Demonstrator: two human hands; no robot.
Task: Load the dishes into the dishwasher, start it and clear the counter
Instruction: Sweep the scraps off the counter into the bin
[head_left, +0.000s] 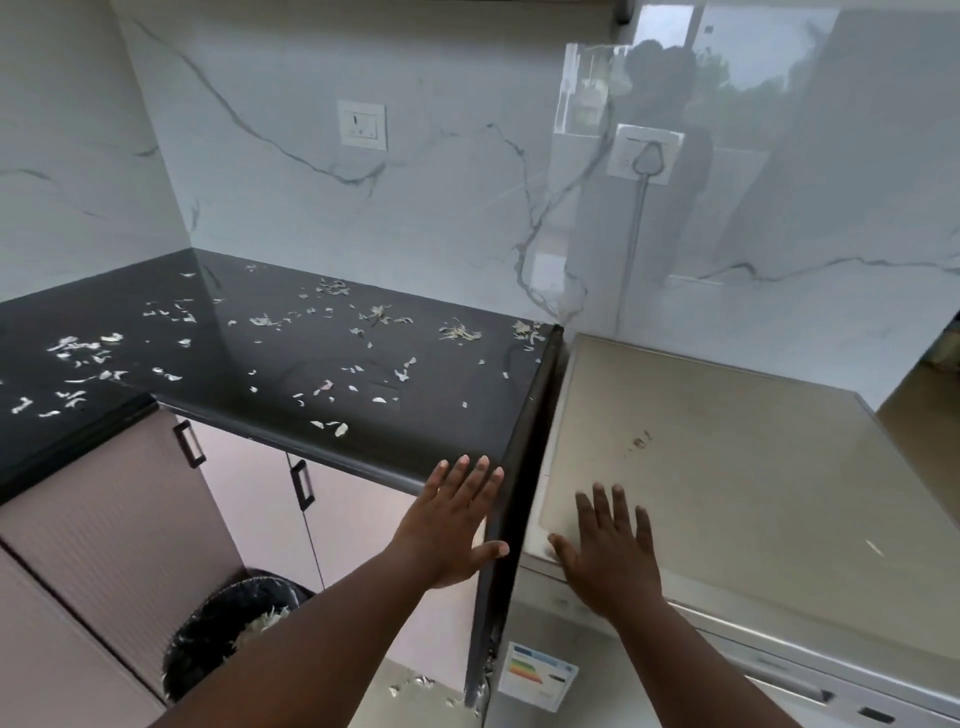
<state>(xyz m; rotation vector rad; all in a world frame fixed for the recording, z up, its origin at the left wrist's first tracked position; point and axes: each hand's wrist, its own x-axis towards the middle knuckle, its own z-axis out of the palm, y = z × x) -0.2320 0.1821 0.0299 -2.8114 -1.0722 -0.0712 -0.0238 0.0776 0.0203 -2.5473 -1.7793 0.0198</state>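
Observation:
The black counter (291, 358) runs from the left to the middle and is strewn with several pale vegetable peelings (332, 427). To its right stands the steel dishwasher (727, 467), its door shut and its flat top bare. My left hand (454, 519) hovers with fingers straight and spread just off the counter's front right corner. My right hand (608, 551) is spread flat over the front left corner of the dishwasher top. Neither hand holds anything. No dishes are in sight.
A bin lined with a black bag (228, 623) stands on the floor below the counter, with scraps inside. A few peelings (415, 683) lie on the floor. Pink cabinet doors with dark handles (301, 483) sit under the counter. A plugged-in socket (647, 153) is on the marble wall.

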